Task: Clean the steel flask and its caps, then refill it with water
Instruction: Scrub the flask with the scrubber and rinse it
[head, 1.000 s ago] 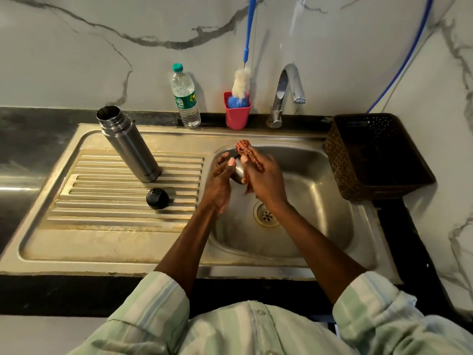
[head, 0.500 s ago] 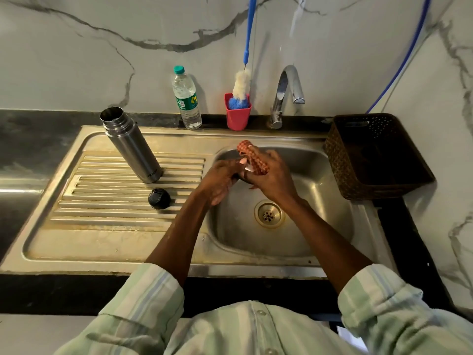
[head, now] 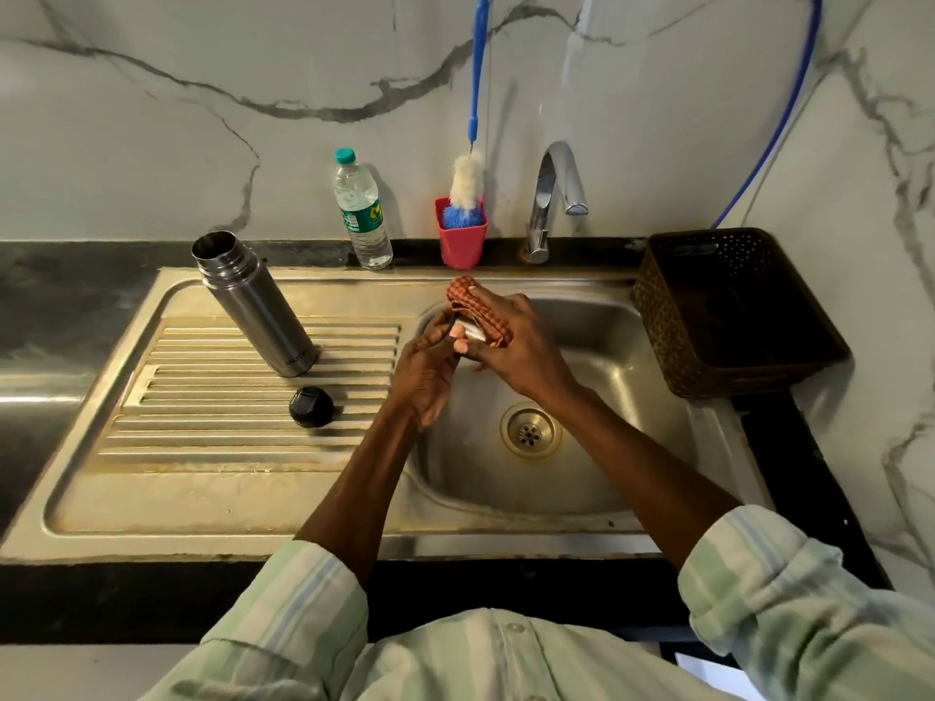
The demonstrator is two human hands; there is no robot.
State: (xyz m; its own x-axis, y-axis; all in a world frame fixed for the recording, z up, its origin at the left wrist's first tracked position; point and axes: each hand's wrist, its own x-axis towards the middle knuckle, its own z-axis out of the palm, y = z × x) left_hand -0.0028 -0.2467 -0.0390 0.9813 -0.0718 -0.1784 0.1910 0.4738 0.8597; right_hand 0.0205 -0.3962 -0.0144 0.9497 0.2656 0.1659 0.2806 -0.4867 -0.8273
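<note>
Over the sink basin, left hand grips steel cap; right hand pinches checked cloth against it. Open flask and black cap well left on drainboard.

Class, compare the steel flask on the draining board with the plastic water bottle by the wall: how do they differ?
The brushed steel flask is opaque; the clear plastic water bottle shows its contents. The flask is uncapped; the bottle wears a green cap. The flask stands on the ribbed drainer; the bottle stands behind the sink. Both are upright.
</note>
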